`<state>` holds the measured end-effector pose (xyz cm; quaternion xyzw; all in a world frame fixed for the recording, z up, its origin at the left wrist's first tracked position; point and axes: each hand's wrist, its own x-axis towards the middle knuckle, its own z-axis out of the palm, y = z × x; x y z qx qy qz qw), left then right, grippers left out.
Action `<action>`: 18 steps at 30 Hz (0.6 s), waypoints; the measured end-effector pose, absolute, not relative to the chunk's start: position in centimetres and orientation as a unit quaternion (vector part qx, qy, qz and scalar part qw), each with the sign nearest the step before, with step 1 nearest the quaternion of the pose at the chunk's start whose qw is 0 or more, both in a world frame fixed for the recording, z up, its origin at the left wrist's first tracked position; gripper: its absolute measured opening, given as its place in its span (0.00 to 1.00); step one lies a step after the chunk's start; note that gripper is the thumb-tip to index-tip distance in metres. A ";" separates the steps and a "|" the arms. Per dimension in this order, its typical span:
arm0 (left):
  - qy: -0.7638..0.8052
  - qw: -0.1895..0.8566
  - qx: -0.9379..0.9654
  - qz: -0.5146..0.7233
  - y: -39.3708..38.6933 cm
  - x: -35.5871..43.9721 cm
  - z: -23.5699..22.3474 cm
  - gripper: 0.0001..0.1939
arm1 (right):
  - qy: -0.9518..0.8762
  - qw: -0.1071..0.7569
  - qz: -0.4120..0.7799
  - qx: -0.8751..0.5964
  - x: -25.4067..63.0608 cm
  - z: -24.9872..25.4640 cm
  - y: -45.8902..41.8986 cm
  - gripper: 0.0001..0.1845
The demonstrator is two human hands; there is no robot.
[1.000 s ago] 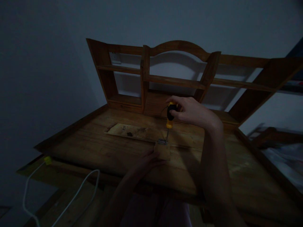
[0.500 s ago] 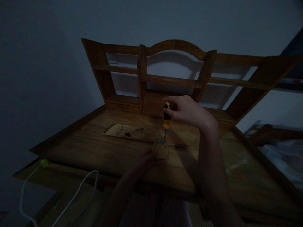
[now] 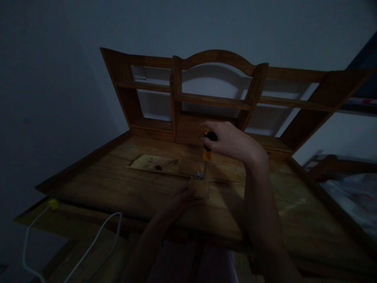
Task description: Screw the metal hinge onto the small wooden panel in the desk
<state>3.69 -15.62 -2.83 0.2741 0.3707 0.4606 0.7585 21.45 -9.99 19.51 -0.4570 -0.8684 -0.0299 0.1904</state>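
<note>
My right hand (image 3: 226, 139) is closed around the black and yellow handle of a screwdriver (image 3: 207, 155), which stands nearly upright. The shaft points down, and its tip meets the right side of a small metal hinge (image 3: 199, 176). That hinge lies at the far edge of a small flat piece of wood (image 3: 200, 188) on the desk. Fingers of my left hand (image 3: 184, 197) grip the wood piece at its left and near edges, keeping it against the desktop. Dim light hides the fine detail of the screw and fingertips.
The wooden desk (image 3: 123, 192) has a worn, pale strip (image 3: 157, 164) left of the hinge. A shelf unit (image 3: 213, 101) rises along the back against the wall. A white cable (image 3: 101, 230) with a yellow end hangs at the front left. Bedding (image 3: 349, 200) lies beyond the right edge.
My right hand has turned slightly around the screwdriver handle, covering it differently. The screwdriver tip stays at the hinge, and my left hand keeps its place on the wood piece.
</note>
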 end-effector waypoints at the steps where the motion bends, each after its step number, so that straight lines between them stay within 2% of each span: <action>1: 0.374 0.758 0.272 0.461 -15.6 3.7 -2.8 0.07 | -0.868 0.190 -0.027 -0.458 21.5 19.5 -10.0 0.19; 5: 0.379 0.755 0.282 0.455 -15.5 3.7 -2.8 0.06 | -0.860 0.181 -0.025 -0.476 21.3 19.4 -9.9 0.15; 11: 0.376 0.754 0.285 0.458 -15.6 3.6 -3.0 0.09 | -0.861 0.168 -0.009 -0.479 21.5 19.5 -9.9 0.22; 18: 0.369 0.762 0.280 0.453 -15.5 3.7 -2.7 0.09 | -0.845 0.166 -0.056 -0.505 21.1 19.3 -10.0 0.16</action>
